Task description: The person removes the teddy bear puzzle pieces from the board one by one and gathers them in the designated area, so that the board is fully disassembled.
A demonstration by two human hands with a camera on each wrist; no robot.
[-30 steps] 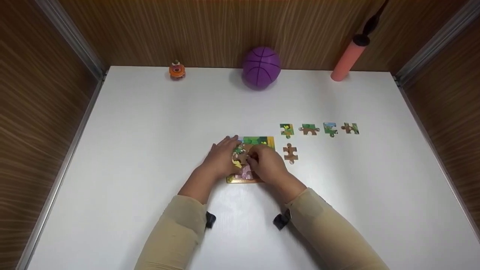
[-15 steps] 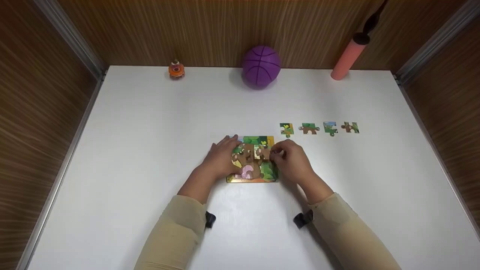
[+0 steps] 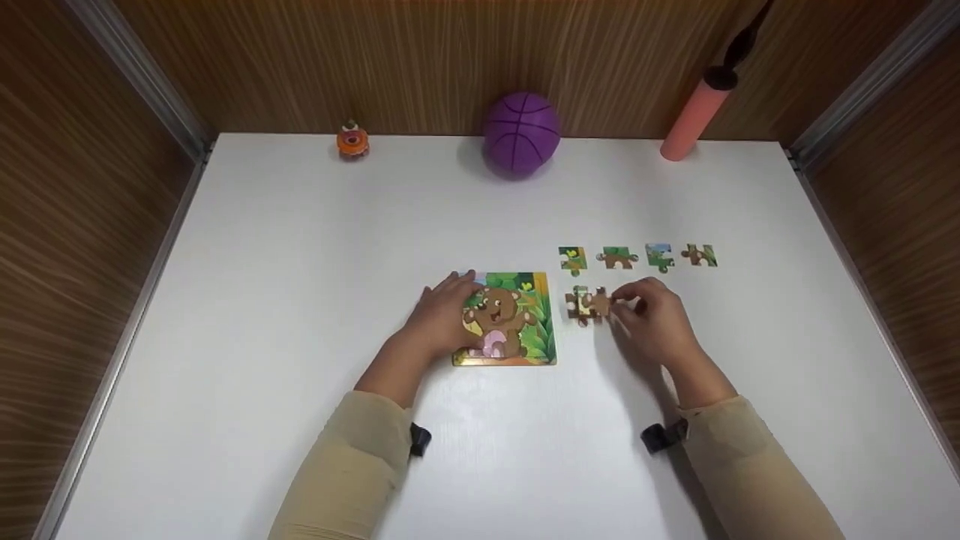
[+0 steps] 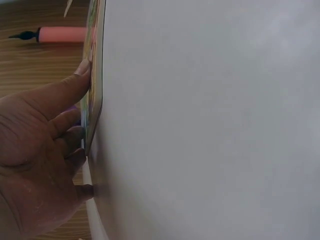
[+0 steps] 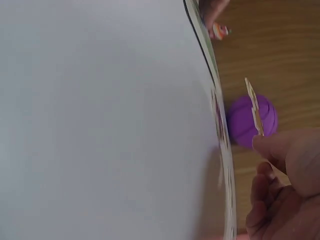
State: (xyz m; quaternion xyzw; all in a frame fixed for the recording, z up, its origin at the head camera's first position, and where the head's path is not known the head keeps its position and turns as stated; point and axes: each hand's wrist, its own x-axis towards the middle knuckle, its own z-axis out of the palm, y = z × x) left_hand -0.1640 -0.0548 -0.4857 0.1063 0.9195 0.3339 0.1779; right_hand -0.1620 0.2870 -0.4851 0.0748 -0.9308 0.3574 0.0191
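Observation:
A square bear puzzle lies flat on the white table in the head view. My left hand rests on its left side; the left wrist view shows the thumb touching the puzzle's face and the fingers lying over its edge. To the right, my right hand pinches a puzzle piece by its right end, held above the table. Beneath it a brown loose piece is partly hidden. From the side, the right wrist view shows the pinched piece apart from the tabletop.
Several loose pieces lie in a row behind my right hand, from a yellow-green piece to a brown piece. Along the back edge stand an orange toy, a purple ball and a pink pump. Wood-grain walls enclose the table.
My right hand has moved right, away from the puzzle, carrying a pinched piece over the loose brown one. The bear picture is now uncovered. My left hand stays where it was.

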